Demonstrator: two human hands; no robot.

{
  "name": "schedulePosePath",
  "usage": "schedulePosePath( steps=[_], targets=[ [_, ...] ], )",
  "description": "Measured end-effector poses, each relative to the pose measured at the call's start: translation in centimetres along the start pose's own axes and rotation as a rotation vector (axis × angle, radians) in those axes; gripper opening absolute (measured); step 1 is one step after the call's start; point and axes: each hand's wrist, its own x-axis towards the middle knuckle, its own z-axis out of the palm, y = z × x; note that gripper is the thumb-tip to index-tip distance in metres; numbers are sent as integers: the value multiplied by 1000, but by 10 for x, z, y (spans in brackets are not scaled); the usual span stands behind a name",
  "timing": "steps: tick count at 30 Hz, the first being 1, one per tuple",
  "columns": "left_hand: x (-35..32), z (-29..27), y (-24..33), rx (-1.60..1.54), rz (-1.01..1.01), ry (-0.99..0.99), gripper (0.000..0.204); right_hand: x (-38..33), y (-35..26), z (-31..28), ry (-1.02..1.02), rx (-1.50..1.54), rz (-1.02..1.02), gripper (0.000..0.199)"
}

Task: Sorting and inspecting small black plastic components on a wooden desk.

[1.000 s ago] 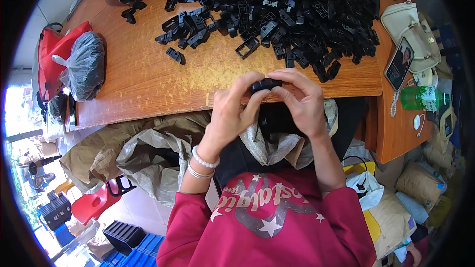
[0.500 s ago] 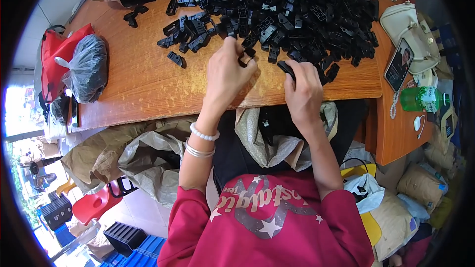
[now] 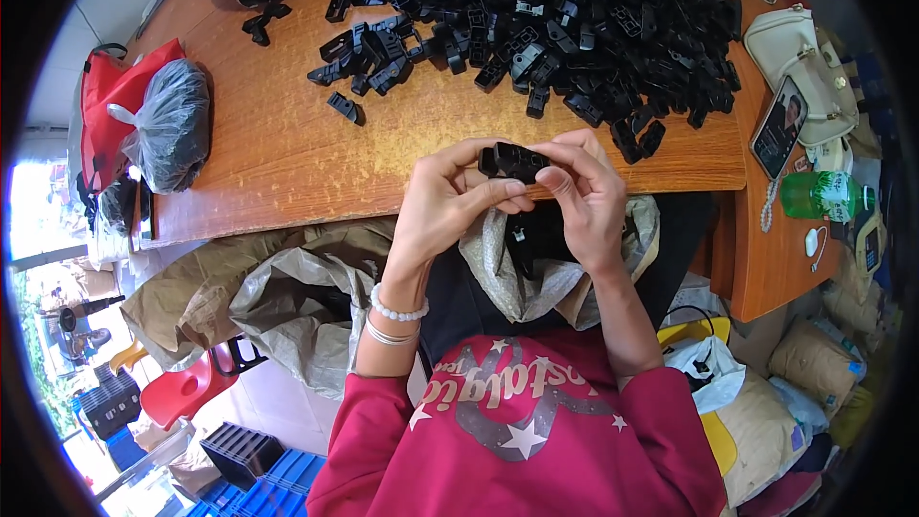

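Close to the table's front edge, my two hands meet around a black plastic part (image 3: 520, 163). My left hand (image 3: 448, 196) pinches its left end between thumb and fingers. My right hand (image 3: 586, 193) grips its right end, thumb pressed against it. It looks like two black pieces brought together, though the fingers hide where they join. Beyond my hands a big heap of similar black plastic parts (image 3: 593, 29) covers the back of the table. A smaller cluster (image 3: 369, 56) lies left of the heap, with one loose black piece (image 3: 346, 108) nearer me.
An open woven sack (image 3: 493, 273) with black parts inside sits at my lap, below the wooden table's (image 3: 258, 182) edge. Left stand a tied plastic bag (image 3: 172, 129) and a red bag (image 3: 107, 124). Right are a phone (image 3: 780, 126), a white handbag (image 3: 799, 67) and a green bottle (image 3: 814, 195).
Both hands have drawn back from the heap toward the table's front edge. They were apart, each with a black piece; now they meet, holding the pieces together.
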Motion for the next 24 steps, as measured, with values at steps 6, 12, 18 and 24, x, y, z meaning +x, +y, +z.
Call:
schedulePosePath(
  steps=[6, 12, 18, 24],
  targets=[
    [-10, 10, 10, 269, 136, 61, 30, -1, -2, 4, -23, 22, 3, 20],
    [-15, 6, 5, 487, 335, 77, 35, 3, -7, -11, -163, -51, 49, 24],
    [13, -102, 1, 1229, 181, 981, 36, 22, -13, -51, -320, -375, -5, 11],
    [26, -126, -19, 898, 255, 788, 27, 47, 14, -33, 182, -1253, -289, 15]
  ],
)
